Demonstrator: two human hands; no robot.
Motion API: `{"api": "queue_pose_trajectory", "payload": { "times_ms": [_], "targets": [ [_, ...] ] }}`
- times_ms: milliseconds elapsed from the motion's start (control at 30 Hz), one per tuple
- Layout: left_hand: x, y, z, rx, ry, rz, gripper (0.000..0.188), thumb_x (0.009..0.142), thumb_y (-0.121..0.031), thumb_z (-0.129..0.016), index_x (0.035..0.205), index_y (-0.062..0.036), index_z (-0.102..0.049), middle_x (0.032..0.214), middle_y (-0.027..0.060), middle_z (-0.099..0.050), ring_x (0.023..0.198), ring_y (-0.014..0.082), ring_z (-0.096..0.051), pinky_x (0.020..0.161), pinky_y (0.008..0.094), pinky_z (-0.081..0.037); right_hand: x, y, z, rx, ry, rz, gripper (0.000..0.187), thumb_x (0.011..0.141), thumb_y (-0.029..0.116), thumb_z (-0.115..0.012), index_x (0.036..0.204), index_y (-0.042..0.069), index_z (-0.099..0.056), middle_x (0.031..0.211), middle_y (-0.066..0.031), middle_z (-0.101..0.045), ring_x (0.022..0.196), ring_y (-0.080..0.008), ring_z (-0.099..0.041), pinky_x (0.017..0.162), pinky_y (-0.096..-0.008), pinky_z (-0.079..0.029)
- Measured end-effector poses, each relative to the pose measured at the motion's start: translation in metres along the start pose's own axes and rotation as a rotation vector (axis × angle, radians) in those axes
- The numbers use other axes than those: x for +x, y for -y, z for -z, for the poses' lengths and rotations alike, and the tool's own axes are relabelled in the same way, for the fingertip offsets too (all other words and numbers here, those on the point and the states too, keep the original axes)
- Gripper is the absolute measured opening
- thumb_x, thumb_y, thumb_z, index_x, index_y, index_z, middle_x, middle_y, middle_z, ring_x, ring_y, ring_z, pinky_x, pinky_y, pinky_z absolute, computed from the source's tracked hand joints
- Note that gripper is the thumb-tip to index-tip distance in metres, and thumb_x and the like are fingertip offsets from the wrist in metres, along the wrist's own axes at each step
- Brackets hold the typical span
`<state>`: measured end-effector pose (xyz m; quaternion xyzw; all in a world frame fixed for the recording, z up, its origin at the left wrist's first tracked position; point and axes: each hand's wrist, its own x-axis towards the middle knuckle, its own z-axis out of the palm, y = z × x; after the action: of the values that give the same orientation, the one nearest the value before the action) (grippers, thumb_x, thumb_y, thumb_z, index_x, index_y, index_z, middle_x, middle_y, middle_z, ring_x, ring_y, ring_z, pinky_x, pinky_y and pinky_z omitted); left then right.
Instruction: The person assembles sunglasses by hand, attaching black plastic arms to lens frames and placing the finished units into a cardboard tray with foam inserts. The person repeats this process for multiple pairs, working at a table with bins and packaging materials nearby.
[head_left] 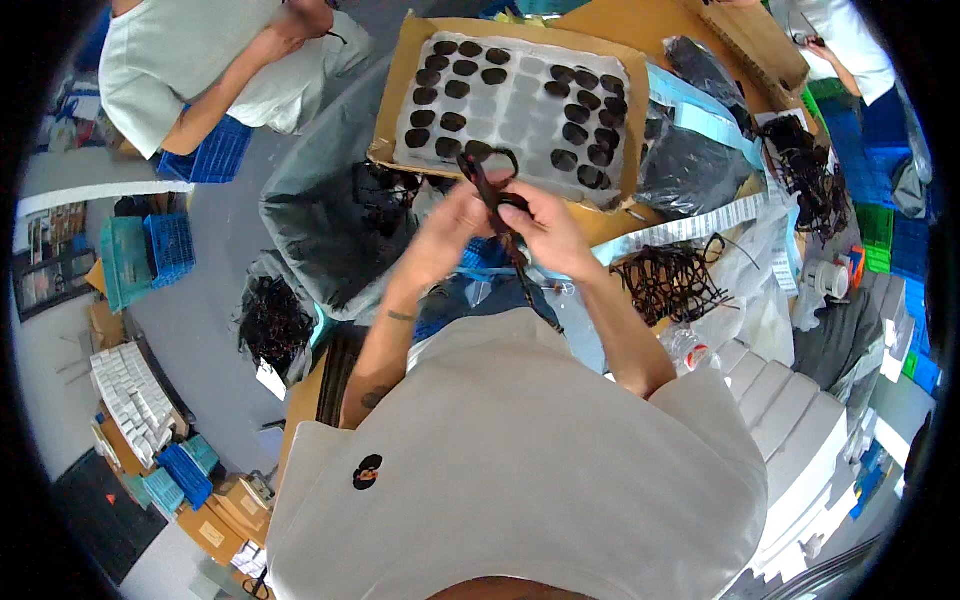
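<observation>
Before my chest, at the near edge of a cardboard box, both hands hold a dark eyeglass frame [482,182]. My left hand [452,232] is closed round its left side. My right hand [548,232] grips the other side, with the thumb near a dark rounded part; whether that is a lens or a rim I cannot tell. One rim loop stands up above the fingers, and a thin dark arm hangs down toward my lap. Just beyond lies a pale tray [520,110] in the box [388,112], with dark lenses [575,132] in rows along its left and right sides.
A tangle of dark frames [668,285] lies right of my forearm, another bundle [808,170] farther right. Grey plastic sheeting [325,215] drapes on the left above a bag of dark pieces [272,325]. White boxes [770,400] stack at right. Another person [215,60] sits far left.
</observation>
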<state>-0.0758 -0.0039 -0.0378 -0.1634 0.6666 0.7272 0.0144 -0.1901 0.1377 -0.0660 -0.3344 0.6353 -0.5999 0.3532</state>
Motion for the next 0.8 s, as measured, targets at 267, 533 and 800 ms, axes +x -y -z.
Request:
{"api": "queue_pose_trajectory", "payload": {
  "times_ms": [267,533,800],
  "targets": [
    [0.024,0.044,-0.056,0.052,-0.465,-0.351,0.022,0.097,-0.006,-0.048,0.116,-0.0001,-0.056,0.103,0.0048,-0.061,0.094,0.0132,-0.054,0.085,0.0258,-0.045,0.010,-0.041,-0.025,0.191,-0.248,0.014,0.032,0.084,-0.001,-0.060,0.116,0.002,-0.054,0.108,-0.0108,-0.061,0.097,-0.0174,-0.058,0.088,-0.0317,-0.047],
    [0.017,0.028,0.012,-0.718,-0.715,-0.298,0.031,0.103,-0.031,-0.040,0.103,-0.0031,-0.052,0.102,0.0126,-0.063,0.092,0.0226,-0.061,0.078,0.0379,-0.050,0.081,-0.075,0.057,0.203,-0.439,-0.039,0.019,0.092,0.005,-0.055,0.108,-0.003,-0.049,0.087,-0.0160,-0.067,0.078,-0.0222,-0.068,0.073,-0.0349,-0.055],
    [-0.052,0.057,0.032,-0.925,-0.561,-0.065,0.037,0.103,-0.043,-0.032,0.090,-0.0117,-0.047,0.090,0.0045,-0.050,0.088,0.0214,-0.048,0.080,0.0375,-0.042,0.155,-0.120,0.104,-1.480,-0.452,0.099,0.015,0.079,0.013,-0.058,0.076,0.004,-0.070,0.093,-0.0146,-0.060,0.091,-0.0319,-0.062,0.079,-0.0434,-0.051]
  ]
}}
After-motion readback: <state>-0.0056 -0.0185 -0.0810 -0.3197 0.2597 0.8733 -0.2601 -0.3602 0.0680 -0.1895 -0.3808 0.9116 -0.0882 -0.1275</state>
